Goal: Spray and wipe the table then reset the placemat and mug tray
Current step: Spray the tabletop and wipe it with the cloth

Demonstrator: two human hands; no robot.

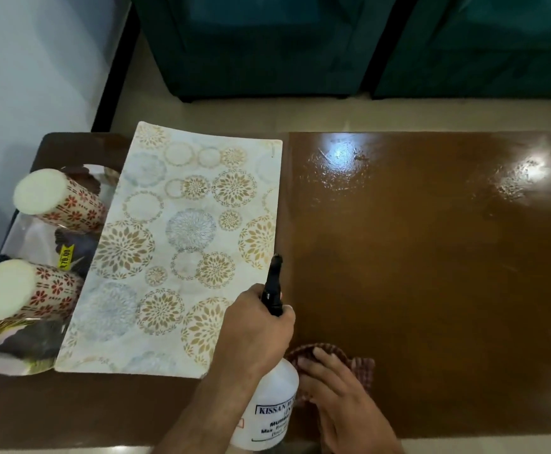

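spray bottle (269, 401) is being gripped by closed left hand (254, 326); right hand (336, 385) is being pressed flat on cloth (362, 363); placemat (176, 244) is possibly being misted.

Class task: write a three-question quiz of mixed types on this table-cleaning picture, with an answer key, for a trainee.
1. True or false: the left hand holds the spray bottle.
2. The right hand presses on: A) the placemat B) the checked cloth C) a mug
3. Fill in: the two mugs stand on the ___, at the table's left end.

Key: 1 true; 2 B; 3 tray.
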